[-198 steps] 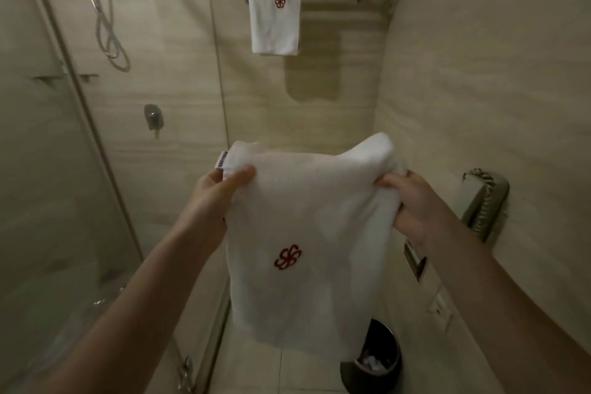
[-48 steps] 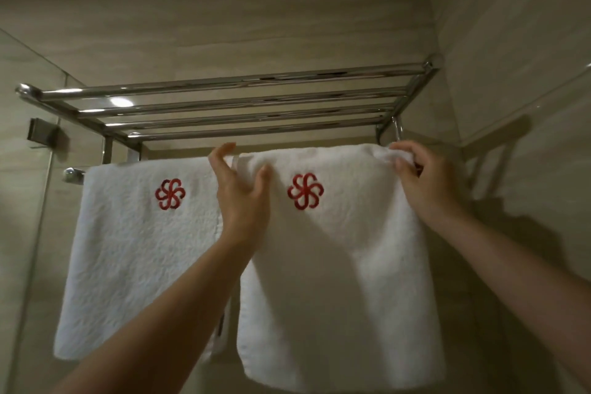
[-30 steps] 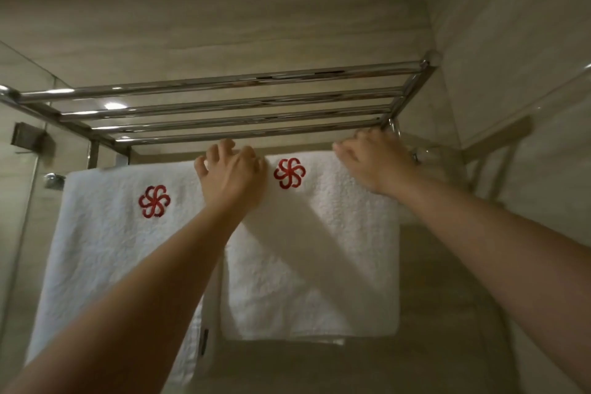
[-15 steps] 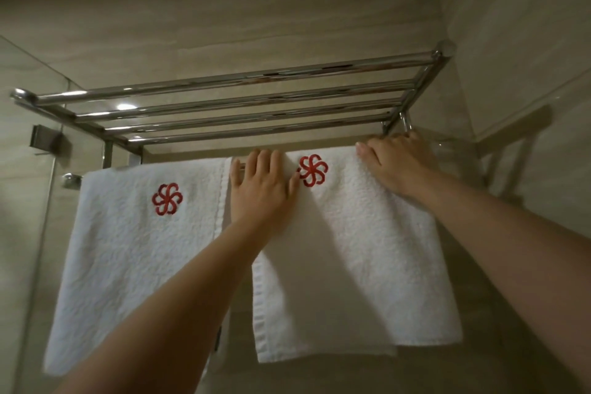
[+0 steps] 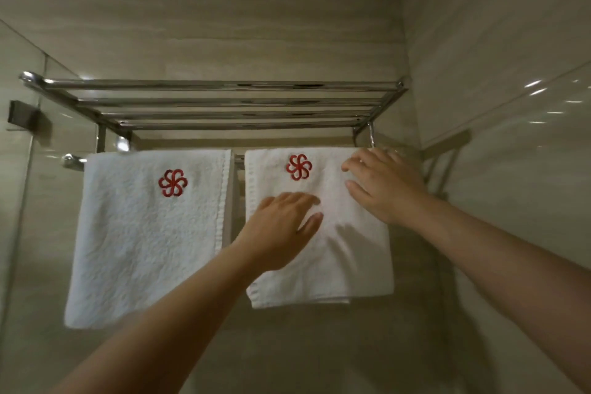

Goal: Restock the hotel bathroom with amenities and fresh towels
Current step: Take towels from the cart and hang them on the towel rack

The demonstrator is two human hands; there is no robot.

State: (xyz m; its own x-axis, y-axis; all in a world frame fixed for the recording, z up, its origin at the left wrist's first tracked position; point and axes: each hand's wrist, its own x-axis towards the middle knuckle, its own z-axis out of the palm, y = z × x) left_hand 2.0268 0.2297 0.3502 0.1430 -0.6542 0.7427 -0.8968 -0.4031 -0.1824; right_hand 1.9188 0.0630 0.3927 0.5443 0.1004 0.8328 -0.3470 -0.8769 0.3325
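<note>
Two white towels with a red flower emblem hang side by side over the lower bar of a chrome wall rack (image 5: 224, 102). The left towel (image 5: 144, 233) hangs free. On the right towel (image 5: 351, 259), my left hand (image 5: 281, 230) lies flat with straight fingers, below the emblem. My right hand (image 5: 383, 185) rests flat on that towel's upper right part, fingers spread, close to the bar.
A glass shower panel (image 5: 19, 201) with a dark bracket stands at the left. Beige tiled walls (image 5: 495, 41) close in behind and on the right, where the rack meets the corner. The rack's top shelf of bars holds nothing.
My left hand has slid down from the right towel's top edge to below the emblem. My right hand stays near the top right. A small gap now shows between the two towels.
</note>
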